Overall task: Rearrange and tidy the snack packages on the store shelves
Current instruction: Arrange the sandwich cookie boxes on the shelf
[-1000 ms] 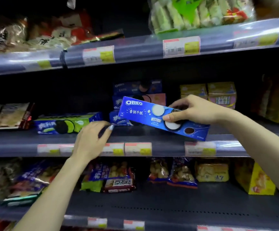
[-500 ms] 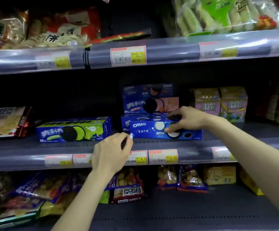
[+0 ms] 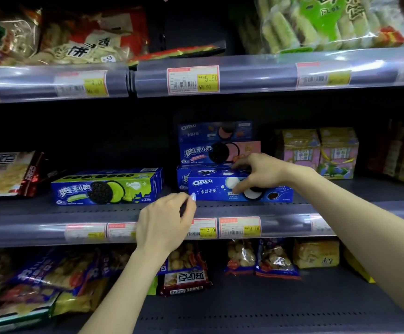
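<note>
Since one second ago, when I saw the blue Oreo box point(image 3: 239, 189) tilted in the air in front of the middle shelf point(image 3: 27, 227), it has come down: it now lies flat and level on that shelf, front face toward the camera. Half a second ago it was already there.

Head view. Landmark: the blue Oreo box.
- Right hand point(image 3: 260, 173): rests over the top edge of the box, thumb on the front face, fingers curled over the top. I read this as a grip on the box.
- Left hand point(image 3: 167, 225): below and left of the box, in front of the shelf edge, fingers loosely curled, holding nothing. It has moved rightward, closer to the box's left end.
- Behind the box: a second blue box, with a pink-flavour Oreo box point(image 3: 220, 153) on top and another above that.
- Left of the box, apart from it: a green-flavour Oreo box point(image 3: 104, 189), lying flat on the same shelf.
- Right of the box, further back: two yellow-and-pink cartons point(image 3: 319, 150).
- Directly below: price tags point(image 3: 239, 227) on the shelf edge.
</note>
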`<state>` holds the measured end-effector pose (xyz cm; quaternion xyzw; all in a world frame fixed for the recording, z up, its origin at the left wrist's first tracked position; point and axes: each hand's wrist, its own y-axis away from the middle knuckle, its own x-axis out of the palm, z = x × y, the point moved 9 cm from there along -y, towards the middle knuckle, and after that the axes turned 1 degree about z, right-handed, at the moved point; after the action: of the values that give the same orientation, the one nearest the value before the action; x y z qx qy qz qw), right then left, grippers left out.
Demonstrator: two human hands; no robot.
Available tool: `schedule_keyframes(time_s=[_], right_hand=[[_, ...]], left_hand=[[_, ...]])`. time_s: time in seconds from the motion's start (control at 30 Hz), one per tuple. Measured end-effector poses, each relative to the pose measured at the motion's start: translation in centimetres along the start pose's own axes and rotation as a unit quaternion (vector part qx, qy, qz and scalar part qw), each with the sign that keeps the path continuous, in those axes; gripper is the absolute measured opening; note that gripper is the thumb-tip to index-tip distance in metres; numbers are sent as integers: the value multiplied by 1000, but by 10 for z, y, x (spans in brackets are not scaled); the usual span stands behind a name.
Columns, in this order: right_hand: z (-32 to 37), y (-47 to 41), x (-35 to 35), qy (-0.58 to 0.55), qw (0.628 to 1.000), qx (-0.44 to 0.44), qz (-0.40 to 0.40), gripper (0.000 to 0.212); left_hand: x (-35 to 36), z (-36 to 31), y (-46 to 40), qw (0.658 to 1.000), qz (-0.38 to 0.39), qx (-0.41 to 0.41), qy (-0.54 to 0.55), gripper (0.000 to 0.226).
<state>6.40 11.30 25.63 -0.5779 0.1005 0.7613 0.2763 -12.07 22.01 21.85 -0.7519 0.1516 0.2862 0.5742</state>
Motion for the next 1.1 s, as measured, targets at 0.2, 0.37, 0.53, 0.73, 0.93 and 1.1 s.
schedule_keyframes(time_s=[0.2, 0.37, 0.53, 0.73, 0.93, 1.1], right_hand=[[22, 26, -6, 114, 978, -94, -148, 75], [10, 32, -9, -27, 992, -70, -98, 48], [-17, 25, 0, 32, 999, 26, -5, 72], [-14, 20, -1, 70, 994, 17, -86, 74], [-4, 24, -3, 105, 974, -6, -201, 73], [6, 26, -1, 115, 971, -4, -210, 76]], left_hand=[[0, -1, 0, 1000, -6, 7, 6, 30], [2, 1, 1, 1000, -10, 4, 14, 41], [-8, 2, 3, 994, -57, 8, 90, 40], [-2, 6, -1, 998, -29, 7, 60, 33], [-18, 30, -5, 998, -10, 54, -22, 46], [-17, 44, 3, 999, -10, 42, -16, 43]])
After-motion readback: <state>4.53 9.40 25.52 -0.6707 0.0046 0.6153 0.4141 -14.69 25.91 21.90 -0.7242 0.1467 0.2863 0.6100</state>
